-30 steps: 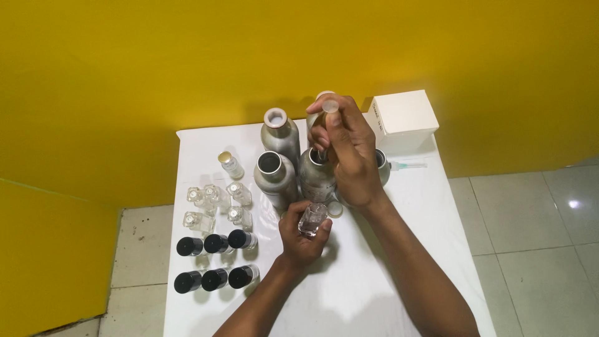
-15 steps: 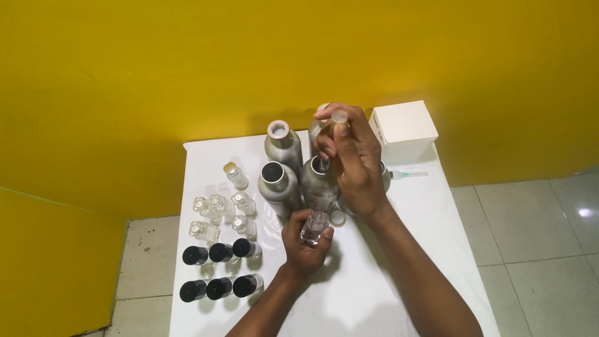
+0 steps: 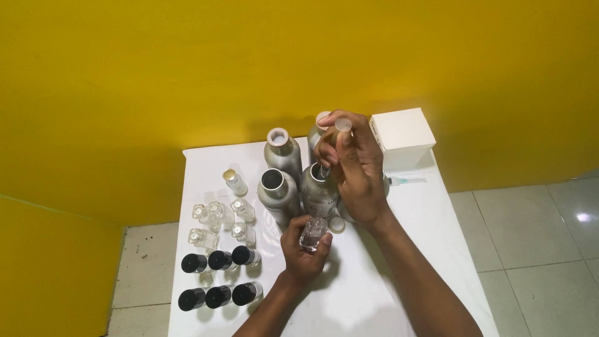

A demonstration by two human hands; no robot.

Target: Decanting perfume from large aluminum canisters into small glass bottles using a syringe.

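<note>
Gripping a clear glass vial (image 3: 314, 235) — left hand (image 3: 304, 249); right hand (image 3: 352, 168) pinching a syringe (image 3: 334, 146) over an open metal bottle (image 3: 319, 186).

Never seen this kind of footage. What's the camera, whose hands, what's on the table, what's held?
There is no machine here: a person works with two bare hands, filmed by one camera worn on the head, looking down. The left hand holds a small clear glass bottle. The right hand holds a syringe-like plastic tube upright over an open silver metal bottle. The white table also carries two more silver metal bottles, small uncapped clear bottles, six black-capped small bottles, a white box and a second syringe.
</note>
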